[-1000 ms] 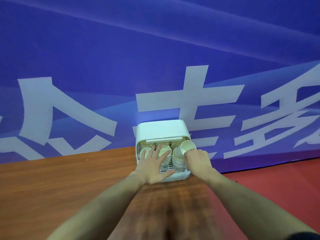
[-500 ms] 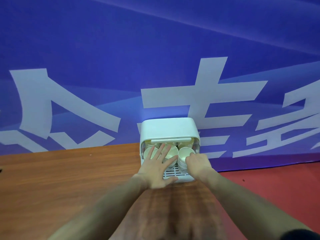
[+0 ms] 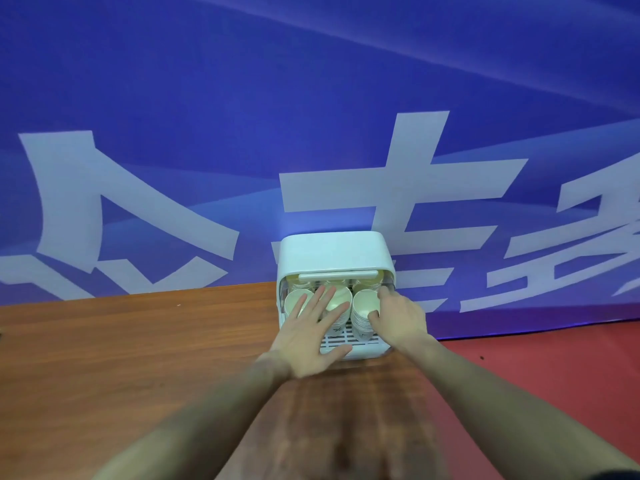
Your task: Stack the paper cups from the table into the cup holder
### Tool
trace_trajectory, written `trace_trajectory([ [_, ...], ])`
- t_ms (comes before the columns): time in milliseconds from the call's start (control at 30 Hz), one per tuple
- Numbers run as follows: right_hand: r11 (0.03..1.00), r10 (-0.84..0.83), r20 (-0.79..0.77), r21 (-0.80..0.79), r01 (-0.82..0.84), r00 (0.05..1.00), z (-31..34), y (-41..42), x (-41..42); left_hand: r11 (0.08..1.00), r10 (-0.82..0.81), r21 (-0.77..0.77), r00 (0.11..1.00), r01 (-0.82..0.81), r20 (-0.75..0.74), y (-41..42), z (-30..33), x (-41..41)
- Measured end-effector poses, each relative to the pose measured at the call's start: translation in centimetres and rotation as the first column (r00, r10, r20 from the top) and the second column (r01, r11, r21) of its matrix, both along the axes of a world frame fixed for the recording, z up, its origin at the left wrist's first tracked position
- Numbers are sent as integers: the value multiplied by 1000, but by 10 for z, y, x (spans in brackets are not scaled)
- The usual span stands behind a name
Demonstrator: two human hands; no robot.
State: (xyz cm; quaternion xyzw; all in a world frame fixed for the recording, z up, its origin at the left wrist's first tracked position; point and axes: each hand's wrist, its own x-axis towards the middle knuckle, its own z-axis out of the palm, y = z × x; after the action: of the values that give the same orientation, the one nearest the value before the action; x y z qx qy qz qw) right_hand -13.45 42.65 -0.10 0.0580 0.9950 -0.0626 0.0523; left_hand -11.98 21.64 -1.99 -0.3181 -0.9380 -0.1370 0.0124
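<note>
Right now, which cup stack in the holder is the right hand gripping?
The rightmost stack: the right hand curls round it. The left hand lies flat, fingers straight, over the other two.

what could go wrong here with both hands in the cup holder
1. The right hand grips the right cup stack, which leans forward; it may tip out onto the table once released.
2. The left hand lies flat over the left cups; pressing could crush the rims.
3. The cup holder sits near the table's right edge, so pushing might slide it off.
</note>
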Motion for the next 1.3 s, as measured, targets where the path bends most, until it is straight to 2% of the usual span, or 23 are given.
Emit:
trace_trajectory([
  [67, 956, -127, 7, -265, 125, 992, -3, 7, 5, 977, 51, 198, 986, -82, 157, 7, -2, 11],
  [100, 894, -185, 32, -410, 182, 982, -5, 10, 7, 942, 75, 296, 961, -156, 265, 11, -3, 17],
  [167, 699, -279, 141, -648, 302, 950, -7, 17, 11, 835, 89, 433, 860, -340, 503, 23, -6, 28],
  [200, 604, -310, 208, -711, 361, 928, -10, 22, 11, 760, 81, 483, 800, -435, 594, 31, -6, 33],
  [267, 421, -341, 325, -786, 452, 882, -22, 31, 10, 578, 64, 517, 667, -631, 743, 47, -2, 40],
  [333, 227, -347, 427, -826, 517, 835, -32, 39, 8, 387, 6, 487, 530, -783, 848, 62, 0, 39],
  [367, 149, -343, 463, -832, 534, 817, -29, 41, 9, 325, -9, 454, 477, -830, 879, 69, -1, 36],
  [467, -32, -301, 531, -836, 548, 792, -30, 43, 10, 228, -55, 398, 397, -889, 916, 83, -7, 26],
  [533, -99, -299, 547, -832, 545, 782, -34, 41, 8, 181, -126, 368, 349, -912, 929, 92, -9, 19],
  [633, -122, -259, 521, -853, 508, 813, -46, 36, 5, 157, -230, 336, 296, -929, 927, 106, -5, 14],
  [767, -137, -194, 499, -866, 481, 844, -59, 28, 3, 141, -282, 341, 292, -929, 914, 119, 4, 14],
  [833, -135, -198, 503, -864, 485, 841, -65, 27, 0, 127, -260, 319, 279, -939, 925, 118, -7, 12],
  [967, -152, -169, 524, -851, 503, 835, -73, 27, 0, 163, -240, 333, 290, -929, 927, 116, -27, 5],
  [1200, -176, -204, 527, -849, 498, 825, -78, 33, -4, 126, -203, 269, 241, -955, 949, 132, -23, -5],
  [1300, -152, -221, 510, -860, 487, 831, -81, 34, -2, 147, -187, 254, 226, -956, 956, 136, -19, -6],
])
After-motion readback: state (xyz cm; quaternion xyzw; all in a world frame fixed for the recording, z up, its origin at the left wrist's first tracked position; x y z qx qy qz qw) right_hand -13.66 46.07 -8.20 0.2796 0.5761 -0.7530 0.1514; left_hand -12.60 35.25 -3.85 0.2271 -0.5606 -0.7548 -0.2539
